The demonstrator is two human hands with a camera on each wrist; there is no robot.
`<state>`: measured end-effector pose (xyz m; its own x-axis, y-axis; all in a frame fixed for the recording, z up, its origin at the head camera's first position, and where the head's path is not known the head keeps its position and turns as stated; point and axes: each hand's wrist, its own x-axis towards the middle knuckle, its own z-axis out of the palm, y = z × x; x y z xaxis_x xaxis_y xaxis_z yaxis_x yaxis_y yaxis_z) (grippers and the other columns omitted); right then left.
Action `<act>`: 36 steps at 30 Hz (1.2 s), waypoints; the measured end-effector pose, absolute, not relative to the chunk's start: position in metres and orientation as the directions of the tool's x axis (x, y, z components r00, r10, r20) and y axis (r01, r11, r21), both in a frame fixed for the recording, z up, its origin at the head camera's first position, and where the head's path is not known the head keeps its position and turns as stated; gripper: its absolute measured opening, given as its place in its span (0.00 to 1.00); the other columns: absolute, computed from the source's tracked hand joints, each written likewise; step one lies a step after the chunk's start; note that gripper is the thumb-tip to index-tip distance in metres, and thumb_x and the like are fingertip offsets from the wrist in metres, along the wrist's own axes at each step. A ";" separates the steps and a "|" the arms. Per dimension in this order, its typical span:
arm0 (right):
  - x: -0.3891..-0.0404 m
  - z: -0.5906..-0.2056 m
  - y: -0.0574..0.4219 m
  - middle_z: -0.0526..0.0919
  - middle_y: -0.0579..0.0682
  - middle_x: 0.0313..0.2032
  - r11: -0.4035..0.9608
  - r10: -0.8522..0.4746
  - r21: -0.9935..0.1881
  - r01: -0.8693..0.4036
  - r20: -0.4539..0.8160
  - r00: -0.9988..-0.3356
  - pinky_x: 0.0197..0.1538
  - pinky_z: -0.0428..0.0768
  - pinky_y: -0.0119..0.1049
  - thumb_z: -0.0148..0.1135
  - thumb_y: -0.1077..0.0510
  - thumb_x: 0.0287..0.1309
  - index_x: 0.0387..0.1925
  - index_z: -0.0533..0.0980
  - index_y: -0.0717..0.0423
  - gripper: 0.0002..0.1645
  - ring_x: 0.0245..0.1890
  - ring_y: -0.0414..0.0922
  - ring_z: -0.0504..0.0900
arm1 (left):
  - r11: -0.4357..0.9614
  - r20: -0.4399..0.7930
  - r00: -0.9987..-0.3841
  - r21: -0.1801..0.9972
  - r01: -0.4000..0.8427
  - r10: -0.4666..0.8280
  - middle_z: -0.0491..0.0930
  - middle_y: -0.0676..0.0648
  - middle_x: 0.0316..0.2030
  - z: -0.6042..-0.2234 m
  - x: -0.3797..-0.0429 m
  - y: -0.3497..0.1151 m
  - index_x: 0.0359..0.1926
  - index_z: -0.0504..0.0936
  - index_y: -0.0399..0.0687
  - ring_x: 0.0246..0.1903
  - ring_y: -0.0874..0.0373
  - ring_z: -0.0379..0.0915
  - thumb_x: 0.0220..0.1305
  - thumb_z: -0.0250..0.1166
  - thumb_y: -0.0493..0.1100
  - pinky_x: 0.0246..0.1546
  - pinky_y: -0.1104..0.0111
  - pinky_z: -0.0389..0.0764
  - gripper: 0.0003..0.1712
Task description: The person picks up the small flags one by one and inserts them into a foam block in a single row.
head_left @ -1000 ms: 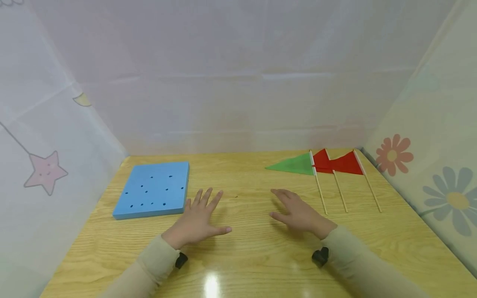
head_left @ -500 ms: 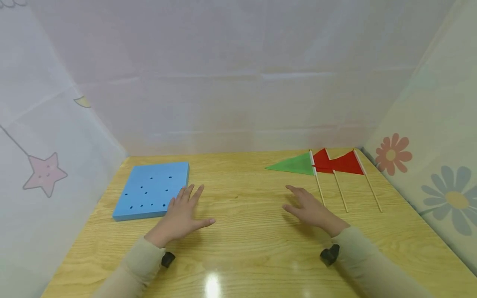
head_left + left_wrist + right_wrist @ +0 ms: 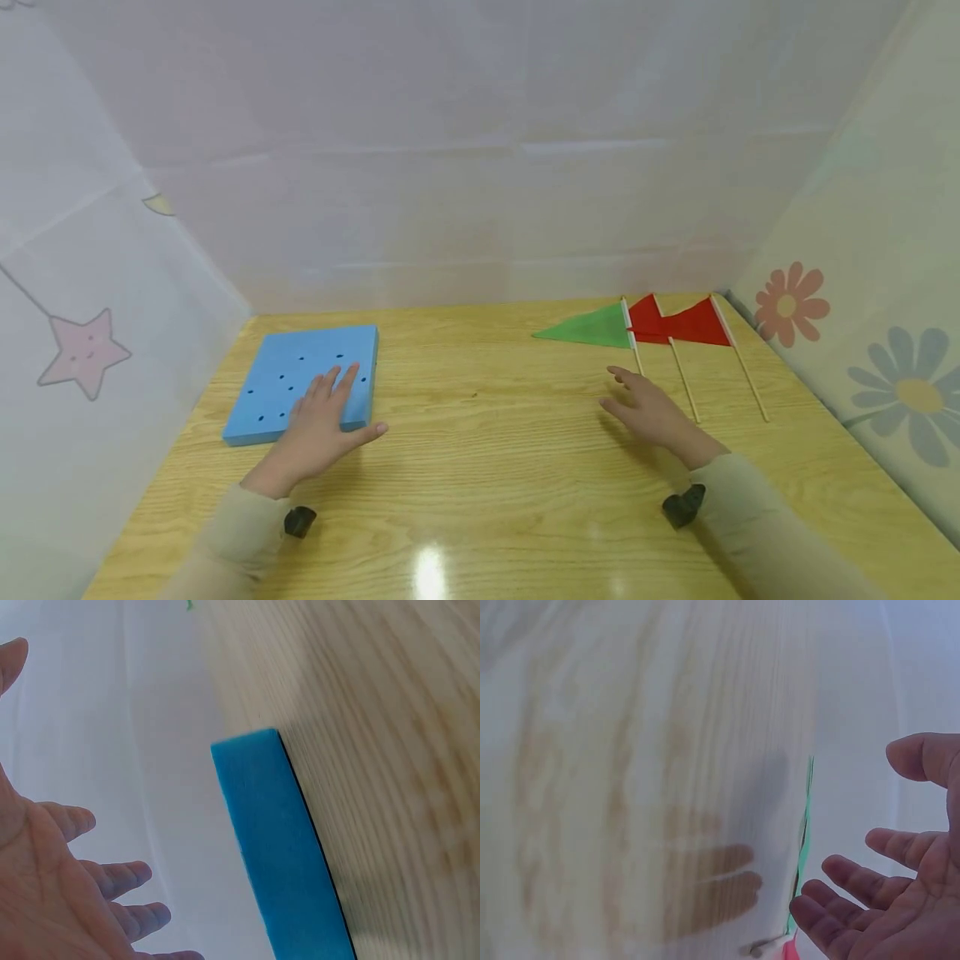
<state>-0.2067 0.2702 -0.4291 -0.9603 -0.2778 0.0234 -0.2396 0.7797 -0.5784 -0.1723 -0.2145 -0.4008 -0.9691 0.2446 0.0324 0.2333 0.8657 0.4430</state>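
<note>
We hold both hands out above a glossy, yellowish wood-grained tabletop (image 3: 480,483). Our left hand (image 3: 311,429) has its fingers extended and its thumb spread wide, with nothing in its grasp. From the head view it covers part of the near edge of a flat, square light-blue block with small dark holes in its top (image 3: 315,342). From the left wrist we see the fingertips apart from the block, which lies flat on the left of the tabletop.

Our right hand (image 3: 652,414) has its fingers loosely extended and its thumb apart, and it too grasps nothing; a hand-shaped shadow falls on the wood beside it. It is nearest to a green triangular cloth flag on a thin pale stick (image 3: 592,327), hiding that stick's lower end from the head camera. This flag lies on the right half of the tabletop, its tip pointing left. Just right of it lie a middle red cloth flag on a pale stick (image 3: 647,321) and an outer red cloth flag on a similar stick (image 3: 701,323). The outer one's cloth reaches the middle stick, and all three sticks slant towards us.
</note>
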 end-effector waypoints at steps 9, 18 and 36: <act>-0.208 -0.431 0.290 0.69 0.80 0.64 0.782 -0.209 -0.600 -0.168 0.000 -0.978 0.60 0.72 0.69 0.58 0.53 0.76 0.72 0.59 0.78 0.39 0.62 0.76 0.70 | 0.874 0.061 -0.979 0.443 0.201 0.194 0.45 0.22 0.76 -0.399 -0.174 -0.249 0.82 0.44 0.36 0.73 0.20 0.40 0.66 0.67 0.67 0.62 0.24 0.52 0.63; -0.208 -0.429 0.308 0.68 0.77 0.65 0.753 -0.089 -0.657 -0.029 -0.058 -0.994 0.59 0.74 0.67 0.56 0.52 0.77 0.73 0.58 0.75 0.37 0.65 0.74 0.68 | 0.836 0.042 -0.991 0.534 0.128 0.125 0.42 0.18 0.75 -0.396 -0.175 -0.294 0.82 0.36 0.37 0.71 0.17 0.37 0.69 0.66 0.63 0.59 0.23 0.53 0.64; -0.199 -0.434 0.330 0.63 0.76 0.66 0.626 -0.008 -0.773 0.108 -0.145 -0.989 0.58 0.78 0.60 0.51 0.51 0.80 0.73 0.55 0.75 0.37 0.63 0.72 0.70 | 0.729 -0.089 -0.995 0.684 -0.024 0.051 0.29 0.18 0.75 -0.405 -0.173 -0.329 0.80 0.24 0.37 0.72 0.18 0.28 0.72 0.65 0.58 0.61 0.22 0.49 0.65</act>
